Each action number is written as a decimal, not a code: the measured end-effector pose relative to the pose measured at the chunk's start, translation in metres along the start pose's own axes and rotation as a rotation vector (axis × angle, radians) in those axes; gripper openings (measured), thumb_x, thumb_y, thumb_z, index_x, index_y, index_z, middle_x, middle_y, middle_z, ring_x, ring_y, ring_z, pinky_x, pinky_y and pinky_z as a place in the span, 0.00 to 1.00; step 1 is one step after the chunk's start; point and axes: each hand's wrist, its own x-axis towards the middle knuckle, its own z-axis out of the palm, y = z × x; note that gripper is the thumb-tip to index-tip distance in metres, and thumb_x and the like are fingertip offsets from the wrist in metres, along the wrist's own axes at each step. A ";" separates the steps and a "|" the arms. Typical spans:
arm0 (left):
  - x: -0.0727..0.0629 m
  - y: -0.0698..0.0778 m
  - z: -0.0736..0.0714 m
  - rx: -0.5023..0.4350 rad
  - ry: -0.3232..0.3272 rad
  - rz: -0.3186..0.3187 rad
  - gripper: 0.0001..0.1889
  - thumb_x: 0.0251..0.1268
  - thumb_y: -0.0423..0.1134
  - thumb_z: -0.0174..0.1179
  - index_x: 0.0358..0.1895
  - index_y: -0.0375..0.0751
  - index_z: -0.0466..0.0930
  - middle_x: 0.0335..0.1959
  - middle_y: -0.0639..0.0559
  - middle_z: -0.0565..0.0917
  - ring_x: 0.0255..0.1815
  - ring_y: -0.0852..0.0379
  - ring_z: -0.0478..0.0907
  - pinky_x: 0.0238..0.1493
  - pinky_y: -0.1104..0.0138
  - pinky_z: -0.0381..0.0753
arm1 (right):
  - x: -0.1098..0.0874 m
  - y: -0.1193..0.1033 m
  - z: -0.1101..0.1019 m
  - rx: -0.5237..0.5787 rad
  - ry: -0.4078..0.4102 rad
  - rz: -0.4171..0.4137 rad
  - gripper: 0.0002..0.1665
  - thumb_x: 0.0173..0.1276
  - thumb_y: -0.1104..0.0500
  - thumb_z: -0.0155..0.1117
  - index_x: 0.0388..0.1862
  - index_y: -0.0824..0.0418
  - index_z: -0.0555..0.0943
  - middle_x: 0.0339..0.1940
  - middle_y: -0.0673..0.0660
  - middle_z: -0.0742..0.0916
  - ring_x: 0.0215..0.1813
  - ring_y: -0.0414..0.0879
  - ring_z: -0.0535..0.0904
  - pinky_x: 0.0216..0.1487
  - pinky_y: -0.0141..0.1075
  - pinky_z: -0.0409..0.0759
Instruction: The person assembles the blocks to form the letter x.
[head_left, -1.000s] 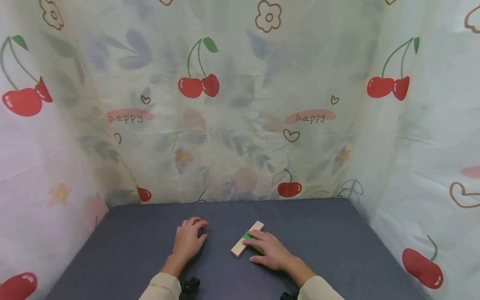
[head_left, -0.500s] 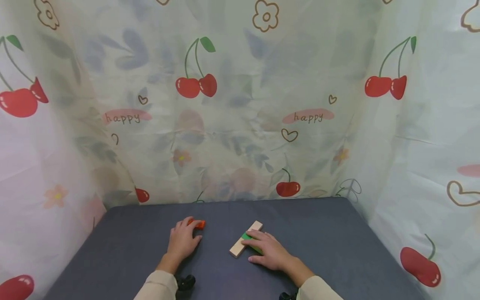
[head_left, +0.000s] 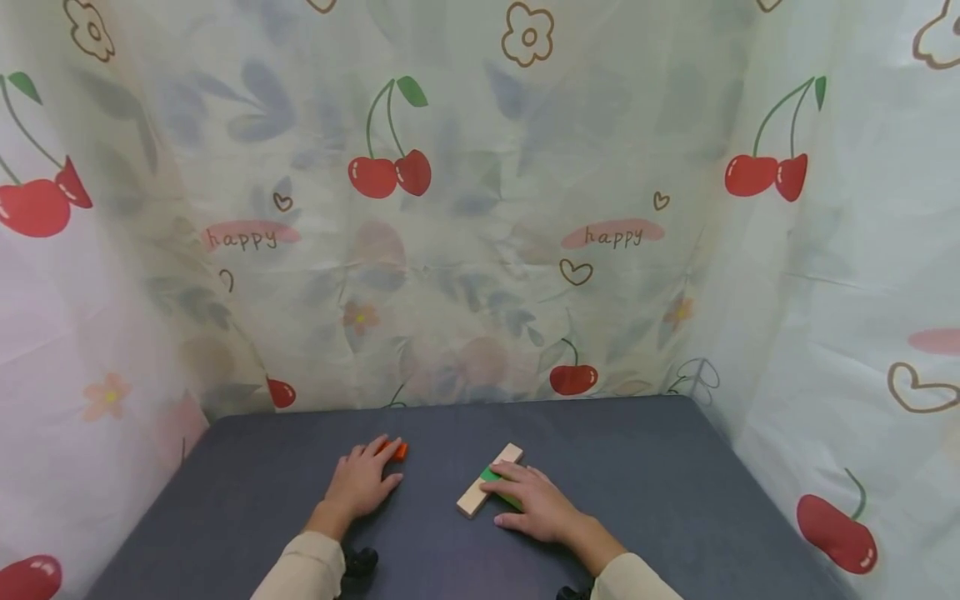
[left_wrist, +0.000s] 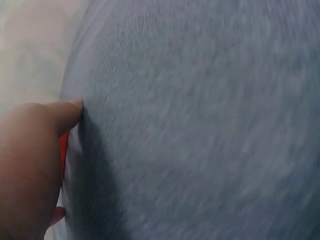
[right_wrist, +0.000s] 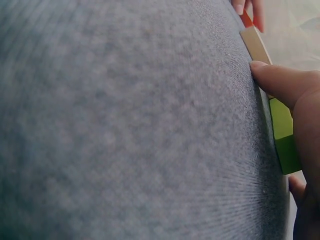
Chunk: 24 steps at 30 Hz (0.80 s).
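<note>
In the head view my left hand (head_left: 358, 483) lies on the left of the table, its fingertips over an orange-red block (head_left: 401, 452) and its thumb spread away. Only the block's right end shows past the fingers. My right hand (head_left: 542, 502) rests with extended fingers over a green block (head_left: 512, 501), mostly covered by the hand. Its fingertips reach a long pale wooden block (head_left: 472, 497) with a green part (head_left: 489, 474) at mid-length, lying diagonally. In the right wrist view, the thumb (right_wrist: 277, 80) points toward the wooden block, with two-toned green (right_wrist: 282, 118) behind it.
A dark grey cloth covers the table (head_left: 645, 467). Printed curtains (head_left: 480, 250) with cherries and flowers enclose it at the back and both sides. Black wrist devices (head_left: 362, 562) sit by the cuffs.
My left hand has shifted a little to the left and its fingers have spread, baring more of the orange-red block. The right hand and the wooden and green blocks stay put.
</note>
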 end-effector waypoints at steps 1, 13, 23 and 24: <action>0.001 0.000 -0.002 0.002 -0.013 0.004 0.33 0.65 0.53 0.62 0.72 0.49 0.68 0.70 0.44 0.67 0.63 0.37 0.66 0.57 0.40 0.64 | 0.000 0.000 0.000 0.000 0.001 -0.002 0.30 0.68 0.42 0.62 0.69 0.41 0.73 0.75 0.51 0.67 0.75 0.49 0.57 0.67 0.61 0.55; 0.007 -0.003 -0.012 0.006 -0.057 -0.011 0.29 0.60 0.52 0.67 0.65 0.49 0.75 0.61 0.46 0.75 0.58 0.42 0.71 0.55 0.44 0.68 | -0.001 -0.001 -0.001 0.000 0.007 -0.001 0.30 0.68 0.42 0.63 0.69 0.41 0.73 0.75 0.51 0.67 0.75 0.49 0.57 0.67 0.60 0.55; 0.009 -0.005 -0.018 -0.006 -0.047 0.025 0.26 0.58 0.48 0.70 0.60 0.48 0.79 0.55 0.47 0.78 0.53 0.44 0.74 0.54 0.46 0.72 | 0.000 0.000 0.000 0.012 0.005 -0.004 0.30 0.68 0.42 0.62 0.69 0.41 0.73 0.74 0.52 0.67 0.75 0.50 0.57 0.67 0.61 0.55; 0.010 -0.005 -0.020 -0.003 -0.046 0.034 0.25 0.58 0.48 0.70 0.59 0.48 0.79 0.54 0.47 0.78 0.52 0.44 0.75 0.53 0.47 0.72 | 0.000 0.000 0.000 0.013 0.004 -0.001 0.30 0.68 0.42 0.62 0.69 0.41 0.73 0.74 0.51 0.67 0.75 0.50 0.57 0.67 0.61 0.55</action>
